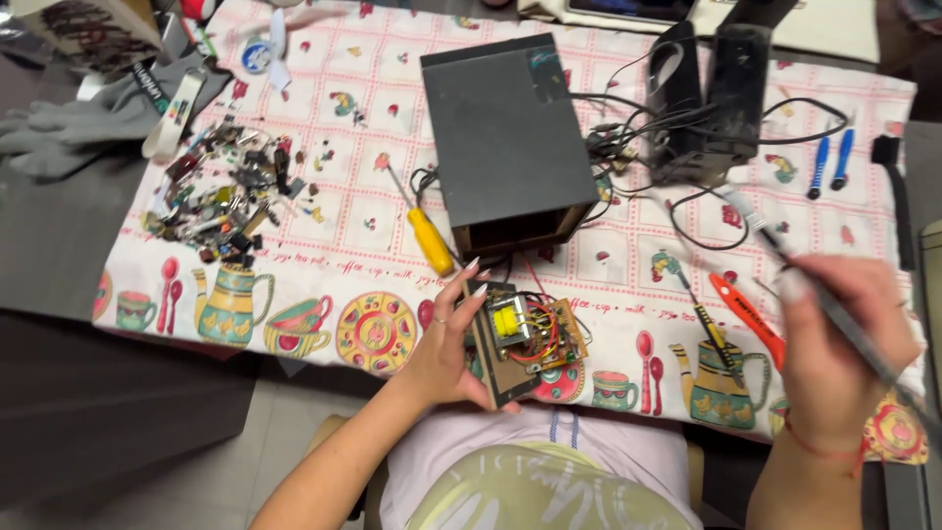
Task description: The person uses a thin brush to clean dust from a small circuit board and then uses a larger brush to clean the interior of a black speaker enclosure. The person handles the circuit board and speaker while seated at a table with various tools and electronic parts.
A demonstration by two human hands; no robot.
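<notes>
Left grip (446,344) clamped on circuit board (525,339) with yellow transformer; right grip (834,344) closed round soldering iron (785,260), raised well clear of board above bench (392,226).

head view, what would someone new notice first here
Probably the dark grey box standing mid-table on the patterned cloth. Just below it, the left hand holds a circuit board with a yellow part, while the right hand grips a thin grey tool. A heap of small parts lies far left.
</notes>
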